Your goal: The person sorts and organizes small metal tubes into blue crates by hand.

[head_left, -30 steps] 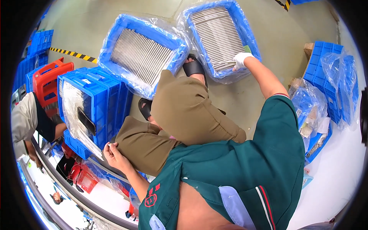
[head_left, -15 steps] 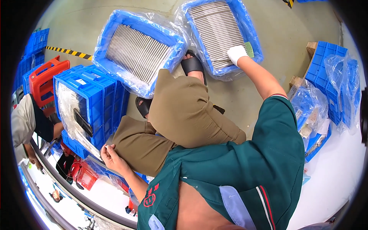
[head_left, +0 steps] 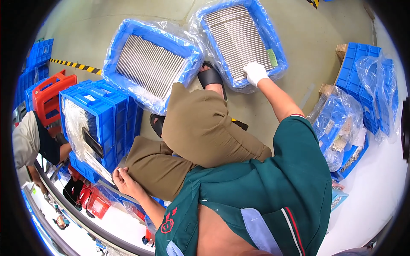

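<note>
My right hand (head_left: 256,73), in a white glove, reaches down to the near end of the right blue bin (head_left: 279,47). Its bunched fingertips touch the thin metal rods (head_left: 237,36) lying there in parallel rows; whether a rod is between them is hidden. A small green slip (head_left: 272,57) lies at the bin's right side, close to the glove. My bare left hand (head_left: 124,180) rests by my left knee, thumb and fingers pinched together. Something small and whitish shows at the fingertips, too small to name. Similar rods fill the left blue bin (head_left: 112,59).
Both bins have clear plastic liners. Stacked blue crates (head_left: 124,111) stand left, beside a red stool (head_left: 53,94) and another person (head_left: 30,136). On the right are more blue crates (head_left: 356,81) and a plastic-wrapped bin (head_left: 329,123). A dark rail (head_left: 81,215) runs along the lower left.
The gloved right hand has shifted slightly left along the near end of the right bin, away from the green slip. My left hand stays by the knee. The view has tilted slightly.
</note>
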Tool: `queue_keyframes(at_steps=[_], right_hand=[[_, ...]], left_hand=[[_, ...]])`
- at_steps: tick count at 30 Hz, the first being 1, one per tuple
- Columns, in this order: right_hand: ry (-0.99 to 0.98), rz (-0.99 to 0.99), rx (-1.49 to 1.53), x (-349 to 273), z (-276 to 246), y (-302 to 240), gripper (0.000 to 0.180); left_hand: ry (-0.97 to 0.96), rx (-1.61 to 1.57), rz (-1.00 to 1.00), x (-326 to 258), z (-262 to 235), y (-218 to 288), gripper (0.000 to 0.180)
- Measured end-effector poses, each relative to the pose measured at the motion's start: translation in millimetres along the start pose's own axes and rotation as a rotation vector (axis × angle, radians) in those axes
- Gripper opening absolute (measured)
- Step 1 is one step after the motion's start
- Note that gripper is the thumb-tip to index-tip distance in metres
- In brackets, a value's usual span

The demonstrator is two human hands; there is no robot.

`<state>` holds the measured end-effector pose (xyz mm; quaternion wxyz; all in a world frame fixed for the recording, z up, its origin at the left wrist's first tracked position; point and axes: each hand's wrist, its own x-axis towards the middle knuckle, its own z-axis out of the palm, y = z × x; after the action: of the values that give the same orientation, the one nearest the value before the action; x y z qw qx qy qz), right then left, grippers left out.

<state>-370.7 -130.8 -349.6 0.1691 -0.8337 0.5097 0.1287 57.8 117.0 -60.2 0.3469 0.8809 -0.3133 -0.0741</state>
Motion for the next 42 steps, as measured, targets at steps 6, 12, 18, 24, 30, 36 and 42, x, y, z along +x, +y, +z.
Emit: queue_keyframes(at_steps=[6,12,18,24,30,36,42], right_hand=[[0.112,0.052,0.083,-1.7,2.1,5.0,0.014],[0.118,0.632,0.238,18.4,-6.2,43.0,0.022],[-0.074,0.700,0.454,12.3,7.3,81.0,0.043],[-0.049,0.751,0.358,12.4,1.1,62.0,0.047],[0.031,0.648,0.401,30.3,-47.0,37.1,0.043],[0.541,-0.104,0.265,104.6,-104.9,-49.2,0.040],[0.503,-0.679,0.233,162.3,-152.2,-194.5,0.023]], left_hand=[[-0.027,-0.002,0.011,1.9,-0.7,-4.4,0.020],[0.029,0.007,-0.002,-0.7,-11.3,-9.7,0.022],[0.049,-0.063,-0.023,-1.8,-1.0,-11.9,0.018],[0.098,-0.022,-0.027,-9.8,-10.7,-8.6,0.020],[0.123,0.016,-0.004,-8.2,-12.7,-16.0,0.020],[0.148,0.018,-0.027,-10.8,-13.2,-22.4,0.020],[0.186,-0.029,-0.029,-12.4,-9.7,-22.3,0.022]])
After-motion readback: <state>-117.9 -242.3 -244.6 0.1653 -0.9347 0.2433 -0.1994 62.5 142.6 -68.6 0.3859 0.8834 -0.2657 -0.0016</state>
